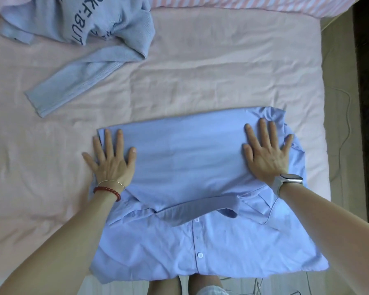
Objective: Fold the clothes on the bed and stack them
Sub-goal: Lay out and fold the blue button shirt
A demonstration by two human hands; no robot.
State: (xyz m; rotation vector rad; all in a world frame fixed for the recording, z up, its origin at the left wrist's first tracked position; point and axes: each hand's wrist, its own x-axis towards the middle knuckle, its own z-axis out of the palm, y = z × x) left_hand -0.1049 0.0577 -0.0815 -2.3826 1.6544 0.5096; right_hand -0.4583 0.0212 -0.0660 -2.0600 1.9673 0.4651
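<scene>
Shirt: a light blue button-up shirt (200, 241) lay on the pink bed (222, 71) at its near edge, collar and white buttons showing, with its far part folded back over itself into a flat panel
Left hand: the left hand (111, 158) lay flat on the left end of the shirt's folded panel, fingers straight and spread, pressing the cloth, gripping nothing; the outer fingers reached past the shirt's edge onto the bed
Right hand: the right hand (266, 152) pressed flat on the right end of the shirt's folded panel, fingers spread and straight, holding nothing
Wrists: a red bead bracelet (107, 191) on the left, a pale watch (288, 180) on the right
Sweater: a crumpled blue-grey knit sweater (77, 24) with dark lettering lay well beyond the shirt to its far left, one sleeve stretched toward the shirt
</scene>
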